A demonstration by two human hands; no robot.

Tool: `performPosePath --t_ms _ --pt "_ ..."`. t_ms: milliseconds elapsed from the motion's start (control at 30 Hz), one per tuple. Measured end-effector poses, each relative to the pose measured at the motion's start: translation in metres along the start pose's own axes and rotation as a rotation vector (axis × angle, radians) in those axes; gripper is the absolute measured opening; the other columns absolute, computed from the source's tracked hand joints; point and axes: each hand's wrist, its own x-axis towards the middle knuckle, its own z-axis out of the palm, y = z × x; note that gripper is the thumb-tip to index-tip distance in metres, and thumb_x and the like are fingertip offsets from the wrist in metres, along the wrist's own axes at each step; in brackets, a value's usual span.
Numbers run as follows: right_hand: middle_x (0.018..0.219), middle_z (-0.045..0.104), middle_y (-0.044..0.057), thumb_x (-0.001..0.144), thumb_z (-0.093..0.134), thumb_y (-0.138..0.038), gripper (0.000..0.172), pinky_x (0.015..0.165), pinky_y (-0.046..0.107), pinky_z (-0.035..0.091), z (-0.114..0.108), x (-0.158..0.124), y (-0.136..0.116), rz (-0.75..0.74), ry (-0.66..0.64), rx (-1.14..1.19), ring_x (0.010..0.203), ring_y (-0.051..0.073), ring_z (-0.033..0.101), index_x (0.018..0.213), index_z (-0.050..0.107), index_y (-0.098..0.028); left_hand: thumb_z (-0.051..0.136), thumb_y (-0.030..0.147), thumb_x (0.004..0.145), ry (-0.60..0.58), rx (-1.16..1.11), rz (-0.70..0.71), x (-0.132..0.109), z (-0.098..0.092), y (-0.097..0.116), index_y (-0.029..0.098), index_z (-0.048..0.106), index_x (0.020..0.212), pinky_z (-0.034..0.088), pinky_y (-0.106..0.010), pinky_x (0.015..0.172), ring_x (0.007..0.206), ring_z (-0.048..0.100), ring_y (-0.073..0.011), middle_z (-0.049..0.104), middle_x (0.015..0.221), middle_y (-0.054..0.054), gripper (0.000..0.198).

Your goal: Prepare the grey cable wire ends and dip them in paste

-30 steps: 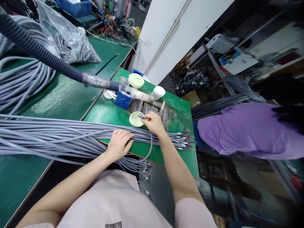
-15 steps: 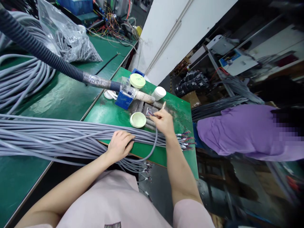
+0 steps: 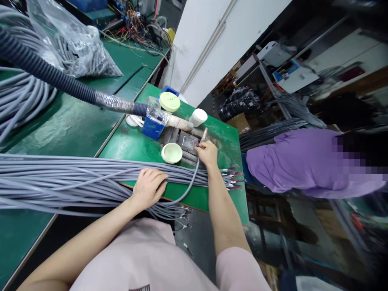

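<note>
My right hand (image 3: 207, 154) is shut on the end of a single grey cable (image 3: 197, 169), whose thin coloured wires (image 3: 197, 142) reach toward a small shiny square plate (image 3: 189, 142) set in a dark metal block (image 3: 178, 145). A pale green round lid (image 3: 171, 153) lies just left of that hand. My left hand (image 3: 148, 188) rests on a thick bundle of grey cables (image 3: 91, 182), fingers spread across it. The cable ends with coloured wires (image 3: 233, 178) stick out past the green bench's far side.
A black corrugated hose (image 3: 60, 83) ends in a pale tube (image 3: 178, 123) above the block. A blue box (image 3: 153, 127), white jar (image 3: 198, 117) and second green lid (image 3: 169, 101) stand close by. A co-worker's purple sleeve (image 3: 303, 161) is to the right.
My right hand has moved from beside the green lid to the metal block, carrying the cable's wire end over the square plate. My left hand has stayed on the bundle.
</note>
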Motion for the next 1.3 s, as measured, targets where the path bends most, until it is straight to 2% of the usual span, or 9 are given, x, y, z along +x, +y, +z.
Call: performPosePath --t_ms 367,533,667,833,900,1000,1167,1233,1300 --pt "0.062 0.05 0.0 0.061 0.062 -0.025 0.013 0.059 0.028 0.033 0.005 0.002 0.0 0.025 -0.007 0.036 0.061 0.015 0.045 0.05 0.059 -0.018 0.05 0.021 0.088 -0.006 -0.002 -0.007 0.0 0.001 0.0 0.021 0.062 0.105 0.038 -0.039 0.087 0.095 0.06 -0.0207 0.07 0.101 -0.007 0.021" --pt "0.056 0.049 -0.002 0.067 0.063 -0.032 0.017 0.056 0.027 0.038 -0.028 -0.014 -0.002 0.044 0.038 0.222 0.056 0.013 0.047 0.059 0.061 -0.017 0.049 0.022 0.088 -0.008 0.009 -0.01 0.001 0.001 -0.001 0.022 0.062 0.105 0.039 -0.04 0.087 0.095 0.06 -0.0215 0.07 0.1 -0.007 0.022" --pt "0.058 0.058 -0.002 0.067 0.069 -0.039 0.023 0.054 0.029 0.046 -0.083 -0.079 0.011 0.192 0.157 0.695 0.053 0.014 0.054 0.073 0.066 -0.017 0.051 0.022 0.087 0.006 0.017 0.008 0.0 0.001 -0.002 0.021 0.062 0.106 0.038 -0.039 0.086 0.096 0.059 -0.0217 0.07 0.099 -0.007 0.022" --pt "0.058 0.064 0.003 0.06 0.074 -0.044 0.026 0.05 0.032 0.049 -0.129 -0.214 0.062 0.501 0.173 0.705 0.05 0.018 0.058 0.058 0.067 -0.019 0.05 0.023 0.088 -0.063 0.089 0.058 0.0 0.001 0.0 0.023 0.064 0.104 0.036 -0.041 0.082 0.095 0.056 -0.0232 0.07 0.098 -0.006 0.021" --pt "0.055 0.065 0.005 0.059 0.074 -0.046 0.028 0.047 0.034 0.049 -0.129 -0.261 0.082 0.678 -0.114 0.549 0.047 0.021 0.06 0.053 0.067 -0.02 0.051 0.026 0.089 -0.1 0.19 0.071 0.005 0.004 0.003 0.023 0.065 0.102 0.036 -0.041 0.076 0.091 0.055 -0.0248 0.068 0.097 -0.008 0.019" --pt "0.043 0.058 0.002 0.062 0.073 -0.046 0.03 0.041 0.032 0.045 -0.111 -0.303 0.087 0.773 -0.309 0.335 0.038 0.02 0.056 0.046 0.062 -0.022 0.055 0.029 0.086 -0.167 0.33 0.092 0.017 0.007 0.008 0.02 0.064 0.093 0.034 -0.04 0.069 0.087 0.052 -0.0268 0.065 0.089 -0.01 0.014" --pt "0.068 0.069 0.004 0.075 0.062 -0.052 0.036 0.045 0.029 0.048 -0.064 -0.288 0.022 0.577 -0.685 1.095 0.048 0.016 0.062 0.09 0.069 -0.021 0.051 0.027 0.089 -0.237 0.254 0.147 0.03 -0.003 0.024 0.018 0.057 0.085 0.035 -0.038 0.068 0.082 0.053 -0.0249 0.063 0.084 -0.008 0.011" --pt "0.09 0.071 0.007 0.072 0.065 -0.053 0.049 0.042 0.026 0.047 -0.05 -0.26 -0.005 0.501 -0.655 1.386 0.052 0.015 0.064 0.11 0.061 -0.022 0.046 0.025 0.091 -0.237 0.151 0.178 0.026 -0.014 0.035 0.018 0.055 0.088 0.036 -0.036 0.068 0.08 0.055 -0.0223 0.064 0.084 -0.006 0.012" --pt "0.097 0.07 0.006 0.073 0.061 -0.057 0.049 0.041 0.025 0.046 -0.045 -0.229 -0.019 0.511 -0.311 1.564 0.054 0.014 0.062 0.11 0.058 -0.025 0.047 0.024 0.091 -0.231 0.062 0.215 0.016 -0.024 0.045 0.018 0.054 0.086 0.037 -0.034 0.067 0.077 0.056 -0.02 0.064 0.082 -0.005 0.01"
